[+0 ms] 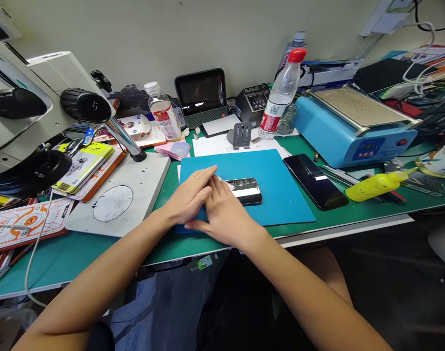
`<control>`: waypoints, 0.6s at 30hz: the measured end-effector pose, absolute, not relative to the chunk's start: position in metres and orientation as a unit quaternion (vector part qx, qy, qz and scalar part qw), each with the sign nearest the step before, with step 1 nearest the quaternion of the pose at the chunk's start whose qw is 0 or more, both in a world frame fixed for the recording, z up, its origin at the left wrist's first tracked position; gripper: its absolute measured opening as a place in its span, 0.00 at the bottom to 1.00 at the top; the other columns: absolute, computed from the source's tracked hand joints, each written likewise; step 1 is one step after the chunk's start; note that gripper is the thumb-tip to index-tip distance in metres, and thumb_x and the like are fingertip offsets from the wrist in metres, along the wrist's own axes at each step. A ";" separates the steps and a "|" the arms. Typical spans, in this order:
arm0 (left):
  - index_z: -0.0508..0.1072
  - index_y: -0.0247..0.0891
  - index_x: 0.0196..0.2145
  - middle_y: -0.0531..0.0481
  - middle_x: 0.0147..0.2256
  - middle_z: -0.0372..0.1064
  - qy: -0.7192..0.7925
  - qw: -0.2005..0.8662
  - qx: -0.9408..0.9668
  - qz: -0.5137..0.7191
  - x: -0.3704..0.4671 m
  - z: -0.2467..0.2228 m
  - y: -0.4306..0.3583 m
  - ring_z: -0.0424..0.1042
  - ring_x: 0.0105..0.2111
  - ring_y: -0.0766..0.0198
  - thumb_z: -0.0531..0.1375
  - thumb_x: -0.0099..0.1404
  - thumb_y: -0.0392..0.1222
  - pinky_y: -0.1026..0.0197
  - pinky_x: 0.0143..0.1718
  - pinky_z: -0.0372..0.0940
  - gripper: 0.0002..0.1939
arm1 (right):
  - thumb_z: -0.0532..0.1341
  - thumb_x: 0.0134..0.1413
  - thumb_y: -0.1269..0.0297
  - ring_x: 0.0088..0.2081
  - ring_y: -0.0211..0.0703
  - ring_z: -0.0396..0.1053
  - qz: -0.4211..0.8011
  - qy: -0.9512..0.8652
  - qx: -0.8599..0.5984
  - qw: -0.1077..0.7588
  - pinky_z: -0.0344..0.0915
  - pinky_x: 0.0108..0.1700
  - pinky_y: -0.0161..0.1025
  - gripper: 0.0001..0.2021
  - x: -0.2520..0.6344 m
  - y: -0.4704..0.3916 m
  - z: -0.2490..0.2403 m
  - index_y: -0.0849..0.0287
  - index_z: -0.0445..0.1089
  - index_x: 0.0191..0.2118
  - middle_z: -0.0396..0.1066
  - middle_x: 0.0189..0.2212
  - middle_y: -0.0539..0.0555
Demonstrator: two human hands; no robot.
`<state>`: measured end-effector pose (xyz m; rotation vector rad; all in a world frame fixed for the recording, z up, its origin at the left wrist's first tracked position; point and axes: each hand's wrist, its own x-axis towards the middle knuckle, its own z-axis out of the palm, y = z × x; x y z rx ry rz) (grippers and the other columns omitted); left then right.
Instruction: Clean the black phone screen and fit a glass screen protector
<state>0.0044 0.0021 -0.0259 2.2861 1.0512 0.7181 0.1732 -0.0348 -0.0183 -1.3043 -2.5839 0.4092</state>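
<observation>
A smartphone [257, 191] lies face up on a blue mat [280, 195], its glossy screen reflecting a white band. My right hand [225, 214] reaches over the phone's left end, fingers stretched out and lying together. Beside those fingertips peeks a small white scrap [229, 185], perhaps paper or a wipe; most of it is hidden. Against the right hand rests my left hand [191, 195], its fingers extended and the thumb touching the right fingers. What lies beneath both palms is hidden. A second dark phone [315, 181] overlaps the mat's right edge.
On the left a microscope [87, 105] stands over its pale base [114, 204]. Bottles [280, 97], a phone stand [242, 135] and a dark screen device [200, 92] line the back. Rightward are a blue heating plate [350, 126], tweezers [339, 175] and a yellow squeeze bottle [376, 187].
</observation>
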 end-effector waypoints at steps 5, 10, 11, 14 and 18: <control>0.52 0.38 0.72 0.40 0.71 0.53 0.354 0.273 0.857 0.257 0.005 -0.022 0.000 0.55 0.70 0.49 0.45 0.75 0.51 0.42 0.71 0.51 0.32 | 0.56 0.57 0.30 0.75 0.66 0.40 0.150 -0.909 -0.361 0.145 0.44 0.74 0.62 0.55 0.188 -0.051 -0.021 0.76 0.50 0.72 0.45 0.73 0.76; 0.52 0.35 0.71 0.38 0.70 0.55 0.432 0.237 0.842 0.223 0.009 -0.018 -0.001 0.58 0.68 0.48 0.48 0.69 0.42 0.41 0.69 0.55 0.34 | 0.51 0.63 0.33 0.75 0.66 0.41 0.095 -0.914 -0.386 0.080 0.49 0.72 0.64 0.50 0.245 -0.060 -0.025 0.78 0.51 0.72 0.42 0.73 0.77; 0.52 0.34 0.71 0.37 0.69 0.57 0.449 0.223 0.839 0.211 0.011 -0.017 -0.002 0.60 0.66 0.46 0.50 0.67 0.42 0.40 0.68 0.56 0.36 | 0.50 0.64 0.34 0.75 0.65 0.41 0.087 -0.909 -0.401 0.074 0.50 0.72 0.64 0.49 0.255 -0.060 -0.025 0.78 0.51 0.72 0.42 0.73 0.76; 0.52 0.30 0.71 0.34 0.65 0.62 0.469 0.197 0.845 0.168 0.015 -0.012 -0.004 0.62 0.61 0.41 0.56 0.59 0.42 0.38 0.64 0.60 0.44 | 0.47 0.65 0.34 0.75 0.65 0.40 0.067 -0.889 -0.448 0.064 0.50 0.72 0.63 0.49 0.270 -0.057 -0.025 0.78 0.51 0.72 0.42 0.74 0.76; 0.46 0.31 0.72 0.36 0.61 0.65 0.473 0.242 0.820 0.211 0.015 -0.012 -0.004 0.65 0.54 0.46 0.52 0.59 0.43 0.40 0.59 0.62 0.45 | 0.46 0.63 0.31 0.75 0.67 0.40 0.073 -0.867 -0.488 0.071 0.49 0.72 0.64 0.53 0.262 -0.051 -0.027 0.81 0.49 0.72 0.43 0.73 0.79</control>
